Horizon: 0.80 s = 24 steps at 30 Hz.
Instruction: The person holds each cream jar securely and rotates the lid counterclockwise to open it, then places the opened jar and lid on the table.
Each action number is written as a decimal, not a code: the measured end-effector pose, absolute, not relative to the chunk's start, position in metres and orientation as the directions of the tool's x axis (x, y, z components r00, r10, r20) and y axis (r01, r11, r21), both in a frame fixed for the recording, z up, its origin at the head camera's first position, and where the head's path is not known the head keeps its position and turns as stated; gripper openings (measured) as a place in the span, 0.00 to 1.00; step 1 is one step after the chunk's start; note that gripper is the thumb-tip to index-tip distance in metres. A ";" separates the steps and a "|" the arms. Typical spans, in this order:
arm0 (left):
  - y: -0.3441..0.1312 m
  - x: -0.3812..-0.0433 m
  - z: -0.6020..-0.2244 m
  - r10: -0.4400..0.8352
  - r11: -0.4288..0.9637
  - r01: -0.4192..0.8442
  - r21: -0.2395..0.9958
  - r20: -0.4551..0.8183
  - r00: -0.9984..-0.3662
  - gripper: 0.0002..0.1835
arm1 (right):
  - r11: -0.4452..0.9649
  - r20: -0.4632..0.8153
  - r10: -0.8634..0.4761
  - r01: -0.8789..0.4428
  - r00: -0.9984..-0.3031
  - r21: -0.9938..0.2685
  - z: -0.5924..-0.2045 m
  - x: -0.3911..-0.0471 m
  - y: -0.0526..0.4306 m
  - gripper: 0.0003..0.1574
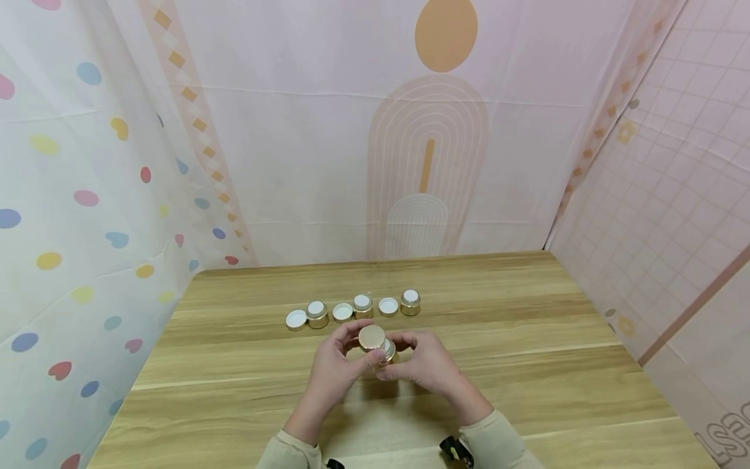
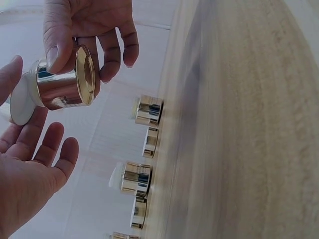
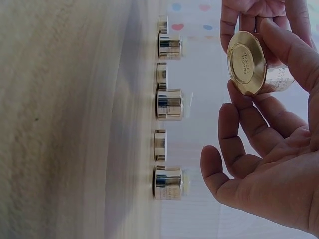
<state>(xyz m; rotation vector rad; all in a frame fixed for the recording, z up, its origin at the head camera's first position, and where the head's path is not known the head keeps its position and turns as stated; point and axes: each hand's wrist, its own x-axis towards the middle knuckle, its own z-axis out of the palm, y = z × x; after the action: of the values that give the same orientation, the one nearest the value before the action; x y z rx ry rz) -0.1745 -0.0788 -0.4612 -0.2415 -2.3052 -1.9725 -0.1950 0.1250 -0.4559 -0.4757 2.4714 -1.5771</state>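
Observation:
Above the front half of the table, my left hand pinches a round gold lid between thumb and fingers, its gold top up in the head view. Close beside it, my right hand grips a small gold cosmetic jar by its sides. In the left wrist view the lid's white inner face overlaps the jar's mouth end. The right wrist view shows the jar's gold base, with small printing on it. Part of the jar is hidden behind the lid and fingers in the head view.
Farther back on the wooden table stands a row of three gold jars with white tops, such as the rightmost jar. Three upturned lids with white insides, such as the leftmost lid, alternate with them. Patterned cloth hangs behind.

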 end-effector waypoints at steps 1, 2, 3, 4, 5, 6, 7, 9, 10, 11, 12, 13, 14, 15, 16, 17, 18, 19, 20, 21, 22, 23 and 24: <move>-0.079 -0.174 -0.461 0.056 0.148 0.182 0.972 0.176 -0.983 0.31 | 0.390 0.027 -0.355 -0.174 -0.934 -0.904 -0.456 -0.195 0.125 0.31; -0.079 -0.174 -0.461 0.055 0.149 0.181 0.972 0.175 -0.983 0.31 | 0.391 0.026 -0.355 -0.173 -0.935 -0.904 -0.456 -0.195 0.125 0.31; -0.079 -0.174 -0.461 0.056 0.149 0.180 0.972 0.174 -0.983 0.31 | 0.391 0.025 -0.355 -0.173 -0.935 -0.904 -0.455 -0.195 0.125 0.32; -0.079 -0.174 -0.461 0.056 0.150 0.179 0.972 0.173 -0.983 0.31 | 0.392 0.025 -0.355 -0.173 -0.935 -0.904 -0.455 -0.195 0.125 0.31; -0.079 -0.174 -0.460 0.055 0.151 0.179 0.972 0.172 -0.984 0.31 | 0.392 0.026 -0.356 -0.175 -0.934 -0.903 -0.455 -0.195 0.125 0.31; -0.079 -0.174 -0.460 0.053 0.153 0.178 0.972 0.172 -0.984 0.31 | 0.392 0.028 -0.356 -0.177 -0.934 -0.903 -0.455 -0.195 0.126 0.31; -0.079 -0.174 -0.460 0.051 0.155 0.178 0.972 0.172 -0.984 0.30 | 0.393 0.030 -0.357 -0.179 -0.934 -0.902 -0.455 -0.195 0.126 0.31; -0.080 -0.174 -0.459 0.047 0.157 0.176 0.972 0.171 -0.984 0.30 | 0.392 0.033 -0.358 -0.182 -0.933 -0.902 -0.455 -0.195 0.126 0.31; -0.080 -0.174 -0.459 0.044 0.158 0.175 0.972 0.170 -0.984 0.29 | 0.392 0.034 -0.357 -0.183 -0.933 -0.902 -0.456 -0.195 0.126 0.30; -0.080 -0.174 -0.459 0.041 0.158 0.173 0.972 0.169 -0.985 0.29 | 0.390 0.036 -0.358 -0.184 -0.933 -0.902 -0.456 -0.195 0.126 0.30; -0.080 -0.174 -0.458 0.040 0.157 0.170 0.973 0.166 -0.985 0.29 | 0.389 0.037 -0.357 -0.184 -0.933 -0.903 -0.456 -0.195 0.126 0.29; -0.080 -0.174 -0.458 0.039 0.155 0.167 0.974 0.163 -0.986 0.29 | 0.387 0.037 -0.356 -0.184 -0.934 -0.903 -0.456 -0.195 0.126 0.29; -0.080 -0.174 -0.458 0.038 0.153 0.164 0.975 0.160 -0.986 0.29 | 0.387 0.039 -0.356 -0.185 -0.934 -0.903 -0.456 -0.195 0.126 0.29; -0.080 -0.174 -0.458 0.036 0.150 0.161 0.976 0.157 -0.987 0.29 | 0.387 0.038 -0.355 -0.184 -0.934 -0.904 -0.456 -0.195 0.126 0.28; -0.080 -0.174 -0.458 0.035 0.147 0.158 0.976 0.155 -0.987 0.29 | 0.388 0.038 -0.355 -0.184 -0.934 -0.903 -0.457 -0.195 0.126 0.28; -0.080 -0.173 -0.457 0.034 0.142 0.155 0.978 0.152 -0.988 0.29 | 0.389 0.039 -0.355 -0.185 -0.934 -0.903 -0.457 -0.195 0.126 0.28; -0.080 -0.173 -0.457 0.034 0.137 0.152 0.979 0.149 -0.988 0.29 | 0.390 0.038 -0.355 -0.185 -0.934 -0.902 -0.457 -0.195 0.126 0.27; -0.080 -0.173 -0.457 0.033 0.132 0.149 0.980 0.146 -0.989 0.30 | 0.390 0.037 -0.354 -0.184 -0.934 -0.902 -0.457 -0.195 0.127 0.27; -0.080 -0.173 -0.457 0.033 0.129 0.146 0.981 0.143 -0.989 0.30 | 0.391 0.038 -0.354 -0.185 -0.934 -0.902 -0.458 -0.195 0.127 0.27; -0.080 -0.173 -0.457 0.034 0.125 0.142 0.982 0.139 -0.990 0.30 | 0.391 0.037 -0.353 -0.184 -0.935 -0.902 -0.458 -0.195 0.127 0.27; -0.081 -0.173 -0.457 0.036 0.122 0.137 0.983 0.134 -0.990 0.30 | 0.391 0.038 -0.352 -0.184 -0.935 -0.902 -0.458 -0.195 0.127 0.27; -0.081 -0.173 -0.457 0.037 0.120 0.133 0.984 0.130 -0.991 0.30 | 0.390 0.039 -0.351 -0.184 -0.936 -0.902 -0.458 -0.195 0.127 0.27; -0.081 -0.173 -0.457 0.038 0.120 0.130 0.984 0.126 -0.991 0.30 | 0.390 0.039 -0.350 -0.183 -0.936 -0.903 -0.458 -0.196 0.127 0.28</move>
<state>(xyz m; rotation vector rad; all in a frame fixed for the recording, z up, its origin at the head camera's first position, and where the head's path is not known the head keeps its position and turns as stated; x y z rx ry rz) -0.1730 -0.0810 -0.4575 -0.1722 -2.2972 -2.0319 -0.1955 0.1267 -0.4583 -0.4801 2.4839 -1.5818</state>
